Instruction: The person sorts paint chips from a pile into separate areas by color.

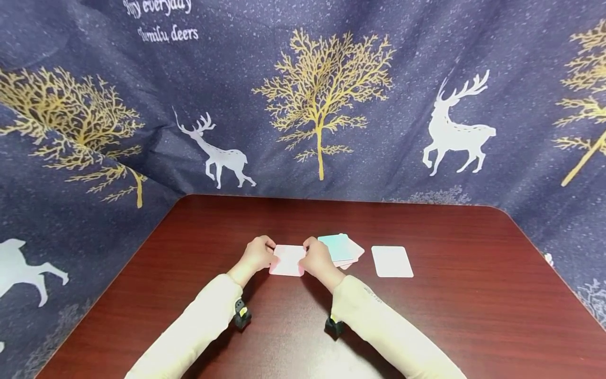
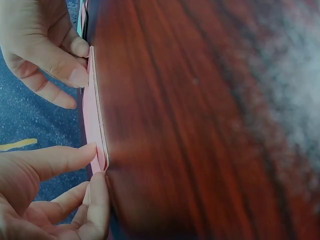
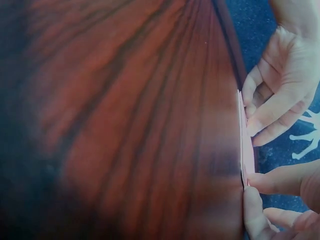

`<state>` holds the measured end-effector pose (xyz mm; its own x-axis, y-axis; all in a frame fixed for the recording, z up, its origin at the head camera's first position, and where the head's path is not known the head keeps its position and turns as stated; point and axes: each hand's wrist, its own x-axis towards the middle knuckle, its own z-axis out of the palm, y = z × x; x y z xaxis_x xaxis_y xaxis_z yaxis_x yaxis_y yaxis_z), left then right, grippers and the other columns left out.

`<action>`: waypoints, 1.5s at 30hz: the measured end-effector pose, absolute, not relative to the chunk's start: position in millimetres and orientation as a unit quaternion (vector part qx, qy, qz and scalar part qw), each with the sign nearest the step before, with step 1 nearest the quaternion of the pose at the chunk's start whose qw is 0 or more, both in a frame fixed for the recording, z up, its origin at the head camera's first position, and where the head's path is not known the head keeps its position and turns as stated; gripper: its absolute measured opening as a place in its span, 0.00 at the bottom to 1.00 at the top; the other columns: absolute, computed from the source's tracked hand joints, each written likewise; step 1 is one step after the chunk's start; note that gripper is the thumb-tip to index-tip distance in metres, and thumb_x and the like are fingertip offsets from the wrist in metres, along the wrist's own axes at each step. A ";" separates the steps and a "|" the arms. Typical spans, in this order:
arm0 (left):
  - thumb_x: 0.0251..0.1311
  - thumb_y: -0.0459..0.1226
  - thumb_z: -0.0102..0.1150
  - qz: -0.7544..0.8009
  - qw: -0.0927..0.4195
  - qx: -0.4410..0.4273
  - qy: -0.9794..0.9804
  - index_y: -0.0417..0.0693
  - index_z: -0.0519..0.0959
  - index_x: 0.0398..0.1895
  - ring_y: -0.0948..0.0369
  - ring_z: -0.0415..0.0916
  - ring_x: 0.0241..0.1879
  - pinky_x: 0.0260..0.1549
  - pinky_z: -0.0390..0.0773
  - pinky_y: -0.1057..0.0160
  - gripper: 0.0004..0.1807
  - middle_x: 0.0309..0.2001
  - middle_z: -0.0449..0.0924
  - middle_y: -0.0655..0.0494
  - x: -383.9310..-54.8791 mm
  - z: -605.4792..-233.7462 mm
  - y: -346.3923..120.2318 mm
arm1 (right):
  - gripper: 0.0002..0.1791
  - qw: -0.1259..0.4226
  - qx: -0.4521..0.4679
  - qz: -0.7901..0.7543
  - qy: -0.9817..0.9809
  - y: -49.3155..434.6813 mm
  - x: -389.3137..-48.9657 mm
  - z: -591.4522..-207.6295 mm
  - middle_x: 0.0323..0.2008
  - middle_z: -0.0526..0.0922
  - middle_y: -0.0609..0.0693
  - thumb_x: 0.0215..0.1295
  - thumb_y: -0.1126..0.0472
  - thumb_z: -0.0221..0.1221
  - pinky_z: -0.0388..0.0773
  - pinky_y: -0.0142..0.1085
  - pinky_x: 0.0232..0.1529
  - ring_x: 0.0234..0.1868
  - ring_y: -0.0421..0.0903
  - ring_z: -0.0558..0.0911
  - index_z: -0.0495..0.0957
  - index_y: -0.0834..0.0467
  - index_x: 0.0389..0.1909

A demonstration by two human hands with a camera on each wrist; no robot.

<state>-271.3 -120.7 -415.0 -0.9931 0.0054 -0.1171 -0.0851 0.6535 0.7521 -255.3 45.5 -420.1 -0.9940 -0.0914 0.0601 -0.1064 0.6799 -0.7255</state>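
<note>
A pink card with a pale middle and rounded corners (image 1: pixel 288 260) lies between my two hands, low over the table or on it; I cannot tell which. My left hand (image 1: pixel 258 255) pinches its left edge between thumb and fingers. At the opposite edge, my right hand (image 1: pixel 318 258) pinches it the same way. Seen edge-on in the left wrist view, the pink card (image 2: pixel 92 112) shows more than one thin layer along its side. The right wrist view also has both hands at the ends of the card (image 3: pixel 245 145).
Just right of my right hand lies a loose pile of cards, a light-blue one (image 1: pixel 337 246) on top of pink ones (image 1: pixel 356 249). Farther right is a single white card (image 1: pixel 392 261). The dark red wooden table (image 1: pixel 454 316) ends at a dark blue patterned cloth (image 1: pixel 369 131).
</note>
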 end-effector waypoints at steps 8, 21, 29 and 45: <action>0.39 0.25 0.67 0.389 0.050 -0.018 0.920 0.34 0.76 0.38 0.62 0.73 0.18 0.20 0.75 0.69 0.18 0.24 0.81 0.48 -270.0 -413.9 -121.1 | 0.25 0.016 0.060 0.388 -0.919 44.4 -255.5 -420.6 0.22 0.76 0.53 0.33 0.76 0.64 0.72 0.33 0.29 0.27 0.47 0.71 0.73 0.69 0.40; 0.46 0.31 0.68 0.428 0.063 -0.025 0.901 0.33 0.76 0.39 0.58 0.77 0.24 0.26 0.82 0.63 0.16 0.28 0.79 0.46 -273.6 -398.3 -110.6 | 0.21 -0.021 0.043 0.451 -0.891 59.0 -255.9 -406.5 0.24 0.80 0.56 0.45 0.73 0.66 0.78 0.31 0.22 0.17 0.41 0.76 0.72 0.69 0.42; 0.49 0.29 0.67 0.490 0.087 -0.034 0.866 0.30 0.75 0.43 0.51 0.83 0.31 0.28 0.85 0.58 0.18 0.30 0.79 0.43 -278.8 -390.4 -93.2 | 0.22 -0.057 0.009 0.452 -0.890 79.2 -259.4 -390.1 0.32 0.81 0.57 0.50 0.70 0.66 0.73 0.29 0.17 0.22 0.43 0.79 0.73 0.68 0.47; 0.56 0.33 0.63 0.547 0.130 -0.020 0.827 0.33 0.74 0.48 0.48 0.83 0.32 0.34 0.84 0.53 0.18 0.40 0.80 0.33 -278.4 -378.2 -60.8 | 0.18 -0.029 -0.022 0.397 -0.917 124.2 -270.3 -375.8 0.42 0.82 0.61 0.56 0.60 0.64 0.79 0.43 0.44 0.43 0.55 0.81 0.77 0.66 0.44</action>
<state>-278.4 -60.8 -378.2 -0.9656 0.1095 -0.2360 -0.1744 0.4005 0.8995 -270.3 124.2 -375.8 -0.9974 0.0173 -0.0704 0.0632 0.6844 -0.7264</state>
